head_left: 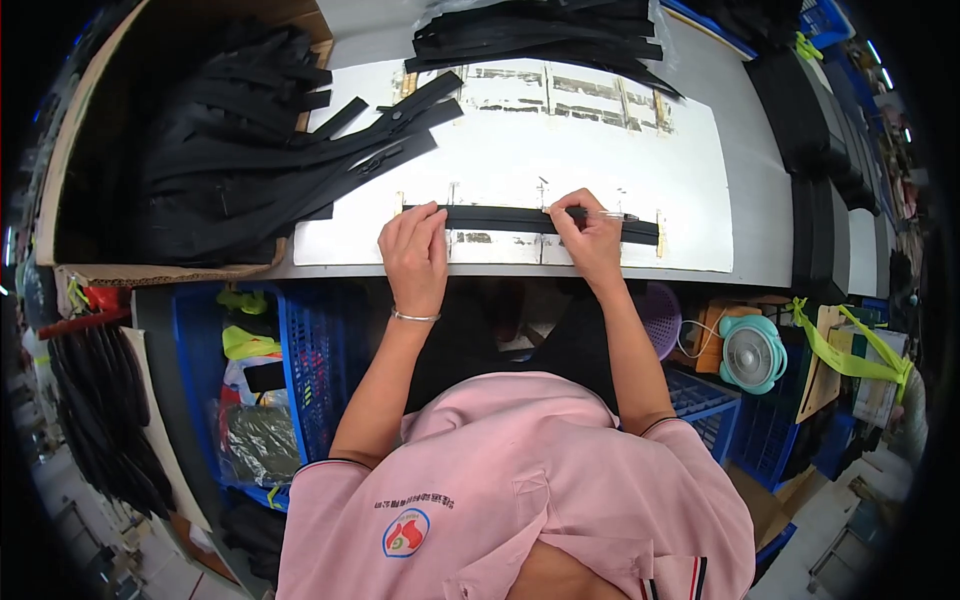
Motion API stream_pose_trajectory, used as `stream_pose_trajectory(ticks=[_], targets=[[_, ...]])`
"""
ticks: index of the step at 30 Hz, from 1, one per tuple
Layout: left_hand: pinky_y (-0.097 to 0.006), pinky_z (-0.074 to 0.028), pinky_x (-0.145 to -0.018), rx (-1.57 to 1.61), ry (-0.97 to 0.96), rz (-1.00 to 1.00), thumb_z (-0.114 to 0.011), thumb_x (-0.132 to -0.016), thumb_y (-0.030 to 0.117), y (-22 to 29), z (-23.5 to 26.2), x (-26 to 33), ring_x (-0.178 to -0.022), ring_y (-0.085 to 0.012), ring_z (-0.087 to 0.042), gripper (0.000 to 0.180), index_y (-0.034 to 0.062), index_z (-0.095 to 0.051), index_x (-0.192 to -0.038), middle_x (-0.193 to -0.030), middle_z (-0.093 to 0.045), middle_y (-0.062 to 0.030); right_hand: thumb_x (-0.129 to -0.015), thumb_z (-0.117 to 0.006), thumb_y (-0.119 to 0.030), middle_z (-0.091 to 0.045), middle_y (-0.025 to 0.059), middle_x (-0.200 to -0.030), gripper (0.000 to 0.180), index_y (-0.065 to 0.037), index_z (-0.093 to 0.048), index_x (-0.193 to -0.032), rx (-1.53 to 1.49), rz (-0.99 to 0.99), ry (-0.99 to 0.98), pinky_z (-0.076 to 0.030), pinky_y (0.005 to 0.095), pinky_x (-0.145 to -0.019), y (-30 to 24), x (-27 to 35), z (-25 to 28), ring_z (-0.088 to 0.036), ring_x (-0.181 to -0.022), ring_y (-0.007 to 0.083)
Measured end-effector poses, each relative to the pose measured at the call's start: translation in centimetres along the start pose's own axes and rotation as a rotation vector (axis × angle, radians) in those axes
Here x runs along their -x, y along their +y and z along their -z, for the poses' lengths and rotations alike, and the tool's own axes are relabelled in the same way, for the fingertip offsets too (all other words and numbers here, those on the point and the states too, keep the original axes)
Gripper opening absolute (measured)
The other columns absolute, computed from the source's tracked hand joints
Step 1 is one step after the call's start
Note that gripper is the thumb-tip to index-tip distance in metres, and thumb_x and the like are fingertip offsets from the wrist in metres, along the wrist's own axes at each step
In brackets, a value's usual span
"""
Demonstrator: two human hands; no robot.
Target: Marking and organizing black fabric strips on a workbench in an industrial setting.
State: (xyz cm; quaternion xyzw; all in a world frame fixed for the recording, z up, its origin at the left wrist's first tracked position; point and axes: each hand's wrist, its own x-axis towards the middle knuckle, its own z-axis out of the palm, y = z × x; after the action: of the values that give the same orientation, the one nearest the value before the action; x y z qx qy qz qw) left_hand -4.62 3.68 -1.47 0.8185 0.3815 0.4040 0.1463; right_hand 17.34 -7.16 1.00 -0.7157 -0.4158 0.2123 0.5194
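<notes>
A narrow black zipper [500, 218] lies straight across the near part of a white board [640, 160], close to the table's front edge. At its left end my left hand [413, 255] holds it against the board, fingers bent and close together. My right hand [592, 240] is closed around a slim clear pen [612, 215]. The pen's tip end is hidden by the fingers, over the middle of the zipper. Dark marks and small strips of tape show on the board around the zipper.
A cardboard box [85, 150] at the left overflows with black zippers [240, 150], some reaching onto the board. Another pile of zippers [530, 35] lies at the back. Black stacked cases [800, 110] stand at the right. Below are a blue crate [310, 340] and a small teal fan [752, 354].
</notes>
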Motion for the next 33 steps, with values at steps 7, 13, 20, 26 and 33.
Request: stream_pose_trajectory(ticks=[7, 13, 20, 26, 33], targets=[[-0.043, -0.045, -0.099, 0.075, 0.017, -0.02, -0.075, -0.083, 0.002, 2.4, -0.6, -0.6, -0.11, -0.0299, -0.062, 0.018, 0.0046, -0.074, -0.101, -0.116, -0.07, -0.0087, -0.093, -0.069, -0.008, -0.062, -0.0024, -0.072, 0.008, -0.001, -0.067, -0.09, 0.107, -0.031, -0.007, -0.042, 0.022, -0.058, 0.0, 0.0, -0.1, -0.052, -0.065, 0.0033], [-0.04, -0.044, -0.09, 0.272, -0.141, -0.064, -0.077, -0.081, 0.006, 6.4, -4.2, -1.2, -0.099, -0.0258, -0.062, 0.014, 0.0077, -0.073, -0.095, -0.104, -0.069, -0.005, -0.093, -0.069, -0.008, -0.063, -0.0023, -0.072, 0.008, -0.001, -0.067, -0.091, 0.117, -0.003, 0.021, -0.043, 0.0224, -0.057, 0.0, 0.1, -0.3, -0.053, -0.065, 0.003], [-0.039, -0.042, -0.086, 0.256, -0.143, -0.056, -0.077, -0.08, 0.006, 6.4, -5.1, -1.3, -0.093, -0.0249, -0.06, 0.01, 0.0083, -0.072, -0.088, -0.097, -0.068, -0.0026, -0.087, -0.071, -0.01, -0.062, 0.002, -0.066, 0.01, -0.003, -0.065, -0.086, 0.005, 0.042, -0.015, -0.045, 0.0254, -0.055, 0.5, 0.1, 0.5, -0.054, -0.058, 0.0062], [-0.038, -0.043, -0.087, 0.241, -0.138, -0.049, -0.077, -0.08, 0.006, 6.4, -5.2, -1.1, -0.094, -0.0244, -0.061, 0.01, 0.009, -0.073, -0.089, -0.098, -0.068, -0.0025, -0.086, -0.07, -0.01, -0.063, 0.0037, -0.066, 0.007, -0.004, -0.065, -0.085, 0.009, 0.078, -0.116, -0.044, 0.0268, -0.054, 0.9, 0.3, 0.8, -0.054, -0.056, 0.0079], [-0.038, -0.043, -0.087, 0.235, -0.143, -0.074, -0.078, -0.079, 0.007, 6.3, -5.3, -1.1, -0.095, -0.0238, -0.061, 0.011, 0.0092, -0.073, -0.089, -0.098, -0.069, -0.0024, -0.086, -0.07, -0.01, -0.064, 0.0037, -0.069, 0.007, -0.005, -0.066, -0.084, 0.096, 0.088, -0.175, -0.045, 0.0262, -0.055, 0.9, 0.1, 1.1, -0.056, -0.058, 0.0079]])
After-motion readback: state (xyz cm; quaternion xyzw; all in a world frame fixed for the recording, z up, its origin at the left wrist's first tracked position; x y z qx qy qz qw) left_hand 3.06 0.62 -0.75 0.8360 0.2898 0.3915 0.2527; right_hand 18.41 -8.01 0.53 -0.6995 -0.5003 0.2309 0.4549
